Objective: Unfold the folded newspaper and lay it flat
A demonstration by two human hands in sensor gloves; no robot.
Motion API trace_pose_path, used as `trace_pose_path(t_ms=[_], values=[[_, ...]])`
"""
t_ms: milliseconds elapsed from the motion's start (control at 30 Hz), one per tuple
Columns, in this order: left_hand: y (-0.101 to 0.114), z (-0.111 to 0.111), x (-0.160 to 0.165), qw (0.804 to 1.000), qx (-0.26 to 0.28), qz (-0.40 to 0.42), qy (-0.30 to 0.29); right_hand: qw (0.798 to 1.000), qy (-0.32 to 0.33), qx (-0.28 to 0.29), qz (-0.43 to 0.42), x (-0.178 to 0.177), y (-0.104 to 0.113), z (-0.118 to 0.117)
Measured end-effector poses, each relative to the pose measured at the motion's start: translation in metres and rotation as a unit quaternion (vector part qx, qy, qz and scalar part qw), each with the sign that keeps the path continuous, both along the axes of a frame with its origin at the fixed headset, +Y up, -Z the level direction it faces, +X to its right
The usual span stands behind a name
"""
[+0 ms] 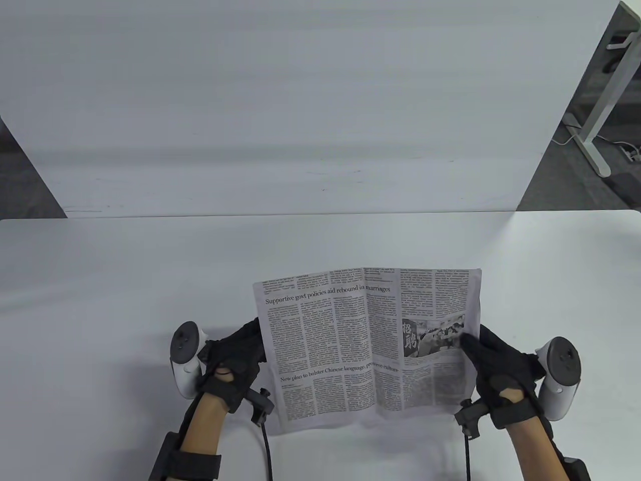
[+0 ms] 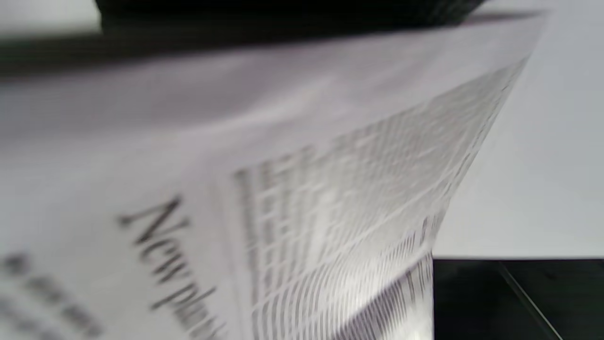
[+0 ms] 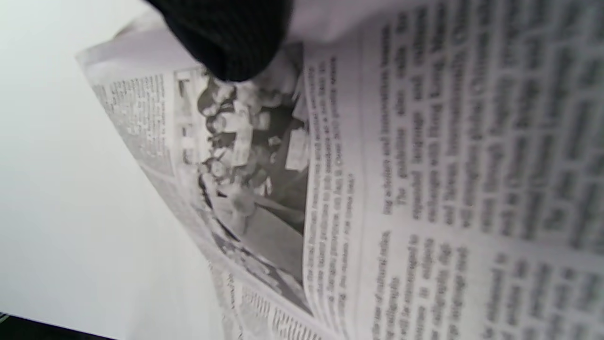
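Note:
A black-and-white newspaper (image 1: 368, 345) is held open above the white table (image 1: 100, 280), with a vertical crease down its middle and the two halves angled slightly. My left hand (image 1: 240, 355) grips its left edge. My right hand (image 1: 488, 361) grips its right edge, with the thumb on the printed photo. In the left wrist view the paper (image 2: 292, 198) fills the frame, blurred, with the glove dark at the top. In the right wrist view a gloved fingertip (image 3: 231, 42) presses on the page (image 3: 424, 189) by the photo.
A white panel (image 1: 300, 110) stands upright behind the table. A white desk leg (image 1: 601, 105) and floor cables show at the far right. The table's front edge shows dark in the left wrist view (image 2: 495, 293).

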State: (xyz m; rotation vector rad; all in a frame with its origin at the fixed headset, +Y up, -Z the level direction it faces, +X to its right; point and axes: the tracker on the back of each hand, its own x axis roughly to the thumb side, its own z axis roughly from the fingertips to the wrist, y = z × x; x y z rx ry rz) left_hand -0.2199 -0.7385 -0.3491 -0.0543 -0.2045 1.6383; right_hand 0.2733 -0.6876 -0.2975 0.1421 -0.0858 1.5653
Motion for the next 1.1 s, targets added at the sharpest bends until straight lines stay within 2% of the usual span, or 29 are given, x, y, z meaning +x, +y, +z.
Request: trace_pose_path(t_ms=[33,67,100,133,167,267,367,467,567,833,1000,1100], values=[[0.002,0.006,-0.011,0.997,0.005,-0.031,0.077,1.0,0.001,0.004,0.009,-0.002,0.002,0.001],[0.008,0.014,-0.02,0.981,0.023,-0.072,0.179,1.0,0.001,0.009,0.026,-0.005,0.003,0.002],[0.014,0.019,-0.022,0.966,0.045,-0.101,0.234,0.999,0.0,0.012,0.035,-0.007,0.004,0.003],[0.023,0.026,-0.025,0.94,0.09,-0.151,0.293,0.999,-0.002,0.016,0.047,-0.01,0.005,0.004],[0.034,0.029,-0.023,0.927,0.128,-0.187,0.298,0.998,0.001,0.02,0.057,-0.013,0.006,0.004],[0.06,0.041,-0.003,0.906,0.21,-0.238,0.28,0.997,0.015,0.022,0.077,-0.023,0.007,0.006],[0.072,0.046,0.026,0.894,0.256,-0.294,0.219,0.994,0.033,0.025,0.102,-0.036,0.006,0.009],[0.071,0.048,0.048,0.868,0.274,-0.381,0.159,0.993,0.055,0.026,0.104,-0.047,0.006,0.012],[0.07,0.047,0.058,0.858,0.273,-0.415,0.132,0.99,0.074,0.033,0.115,-0.056,0.009,0.015],[0.089,0.038,0.063,0.868,0.256,-0.417,0.09,0.976,0.152,0.069,0.141,-0.078,0.029,0.028],[0.101,0.033,0.067,0.853,0.227,-0.466,0.069,0.97,0.165,0.101,0.147,-0.082,0.047,0.038],[0.099,0.028,0.061,0.874,0.222,-0.429,0.06,0.967,0.177,0.111,0.148,-0.08,0.054,0.041]])
